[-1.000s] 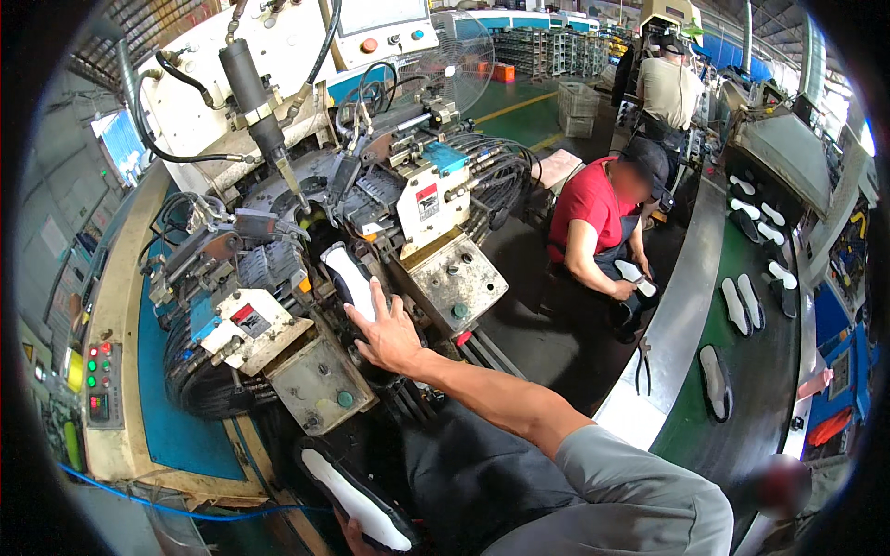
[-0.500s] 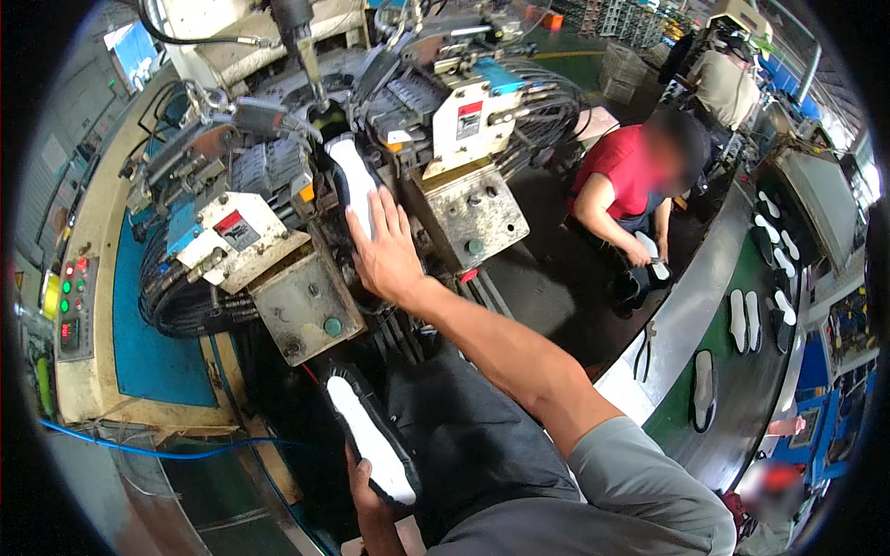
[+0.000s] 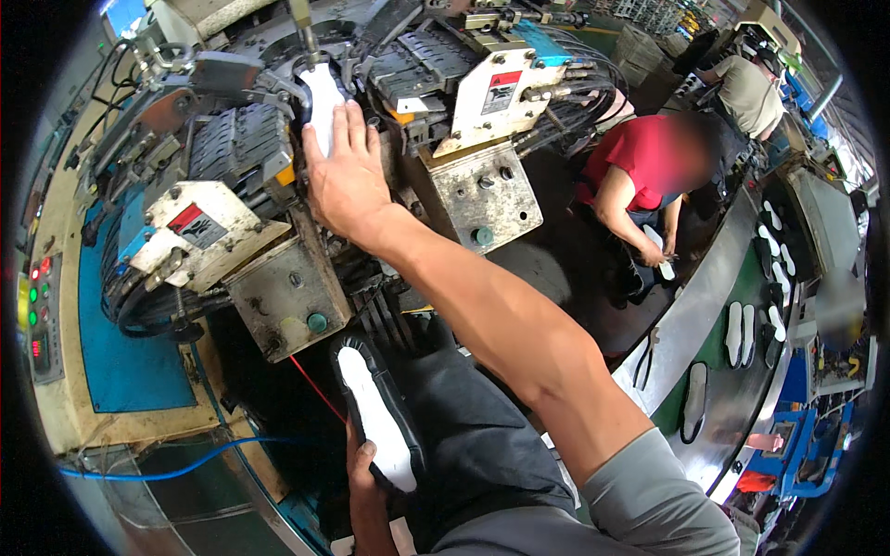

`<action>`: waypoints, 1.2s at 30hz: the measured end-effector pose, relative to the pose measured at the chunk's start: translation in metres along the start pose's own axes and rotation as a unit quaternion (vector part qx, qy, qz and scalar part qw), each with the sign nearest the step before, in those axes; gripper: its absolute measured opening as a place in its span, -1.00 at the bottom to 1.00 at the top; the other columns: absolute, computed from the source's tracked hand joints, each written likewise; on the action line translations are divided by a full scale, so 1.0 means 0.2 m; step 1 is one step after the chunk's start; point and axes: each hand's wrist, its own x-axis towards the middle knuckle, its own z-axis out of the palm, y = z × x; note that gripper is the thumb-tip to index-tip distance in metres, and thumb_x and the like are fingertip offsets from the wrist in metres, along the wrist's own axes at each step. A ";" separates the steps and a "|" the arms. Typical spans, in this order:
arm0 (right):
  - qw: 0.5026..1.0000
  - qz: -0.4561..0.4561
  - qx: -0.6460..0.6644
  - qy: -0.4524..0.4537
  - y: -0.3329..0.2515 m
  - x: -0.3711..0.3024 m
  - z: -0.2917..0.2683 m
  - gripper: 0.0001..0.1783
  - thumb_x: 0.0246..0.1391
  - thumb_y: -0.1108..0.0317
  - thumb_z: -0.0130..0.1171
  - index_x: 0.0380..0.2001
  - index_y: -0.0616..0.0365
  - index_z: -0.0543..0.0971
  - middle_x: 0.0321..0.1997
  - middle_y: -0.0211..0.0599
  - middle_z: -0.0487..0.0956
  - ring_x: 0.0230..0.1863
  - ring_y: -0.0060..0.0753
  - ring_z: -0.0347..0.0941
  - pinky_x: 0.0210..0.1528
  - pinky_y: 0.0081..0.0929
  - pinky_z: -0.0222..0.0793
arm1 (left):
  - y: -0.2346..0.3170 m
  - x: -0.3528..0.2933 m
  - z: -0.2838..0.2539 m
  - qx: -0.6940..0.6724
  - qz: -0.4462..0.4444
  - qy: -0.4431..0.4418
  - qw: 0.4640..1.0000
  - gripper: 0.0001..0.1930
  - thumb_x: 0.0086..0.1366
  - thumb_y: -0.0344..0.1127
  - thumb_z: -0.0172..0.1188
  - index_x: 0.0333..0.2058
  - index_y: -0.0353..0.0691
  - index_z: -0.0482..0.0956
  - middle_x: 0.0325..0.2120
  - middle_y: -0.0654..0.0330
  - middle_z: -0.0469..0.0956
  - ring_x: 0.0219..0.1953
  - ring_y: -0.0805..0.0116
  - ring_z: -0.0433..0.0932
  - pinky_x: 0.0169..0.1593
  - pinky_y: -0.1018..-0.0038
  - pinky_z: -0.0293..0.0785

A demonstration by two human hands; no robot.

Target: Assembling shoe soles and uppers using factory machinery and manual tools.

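My right hand reaches into the machine over a shoe with a white sole face up. The thumb lies along the shoe's left side and the fingers along its right; the heel end is hidden under my palm. The shoe's far end meets the machine's central clamp area, below a metal rod. Low in front of me, my left hand holds a second black shoe, white underside up, by its near end. My thumb is at its left edge, and the other fingers are mostly hidden beneath it.
Metal machine arms flank the right hand, with two boxes bearing green buttons. A button panel stands at left. At right, a conveyor carries several shoes and pliers. A co-worker in red handles another shoe.
My right hand and the shoe under it have moved forward, deeper between the machine's arms. The left hand still holds its shoe low in front. The whole view has shifted slightly.
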 end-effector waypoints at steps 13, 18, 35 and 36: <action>0.991 -0.029 -0.132 -0.017 -0.01 0.12 0.00 -0.18 0.34 0.01 0.23 0.60 -0.05 0.32 0.59 0.45 0.28 0.72 0.39 -0.06 0.74 0.14 -0.18 | -0.13 -0.11 -0.18 -0.145 0.032 -0.015 0.989 -0.09 0.35 -0.22 0.09 0.64 -0.26 0.01 0.45 -0.17 0.37 0.43 -0.13 0.46 0.52 0.04 0.35; 0.982 -0.105 0.157 -0.028 0.22 -0.48 -0.17 -0.10 0.21 0.52 0.32 0.60 -0.05 0.32 0.72 0.15 0.11 0.68 0.30 0.08 0.66 0.04 0.14 | -0.31 -0.20 -0.55 -0.216 0.043 0.117 0.968 -0.14 0.41 -0.17 0.22 0.61 -0.18 0.11 0.32 -0.05 0.50 0.28 0.02 0.56 0.36 0.09 0.51; 0.902 0.281 0.184 -0.271 0.30 -2.48 -0.66 -0.63 0.41 0.30 0.19 0.19 0.14 0.72 0.13 0.10 0.74 0.21 0.08 0.69 0.27 -0.13 0.58 | 0.20 -0.01 -2.11 0.149 0.119 0.300 0.935 -0.50 0.50 -0.40 0.27 0.37 -0.30 0.52 0.05 0.12 0.67 0.08 0.35 0.66 0.17 0.43 0.63; 0.923 0.266 0.161 -0.228 0.30 -2.58 -0.67 -0.62 0.35 0.34 0.20 0.16 0.17 0.73 0.13 0.00 0.76 0.19 0.03 0.70 0.28 -0.18 0.58 | 0.09 0.04 -1.90 0.165 0.121 0.282 0.937 -0.50 0.53 -0.34 0.29 0.37 -0.33 0.51 0.08 0.09 0.65 0.06 0.28 0.68 0.20 0.39 0.64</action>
